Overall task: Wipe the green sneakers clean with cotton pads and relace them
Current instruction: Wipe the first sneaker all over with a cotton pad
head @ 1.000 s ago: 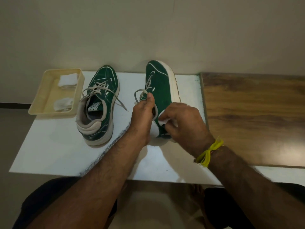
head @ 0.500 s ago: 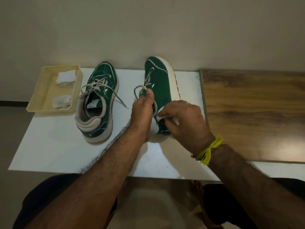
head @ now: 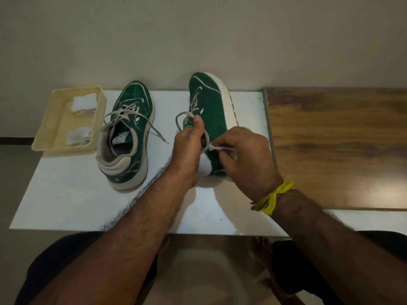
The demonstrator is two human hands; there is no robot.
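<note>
Two green sneakers with pale laces lie on the white board. The left sneaker stands upright, laces loose. The right sneaker is tipped onto its side, sole facing right. My left hand grips its collar, thumb up by the laces. My right hand pinches a white cotton pad against the sneaker's green side near the heel; most of the pad is hidden by my fingers.
A cream plastic tray at the board's far left corner holds two white cotton pads. A wooden surface adjoins the board on the right. A wall rises just behind the sneakers. My legs show below the board's near edge.
My right hand with the cotton pad has slid up along the right sneaker's side, from near the heel toward the collar. My left hand keeps its grip.
</note>
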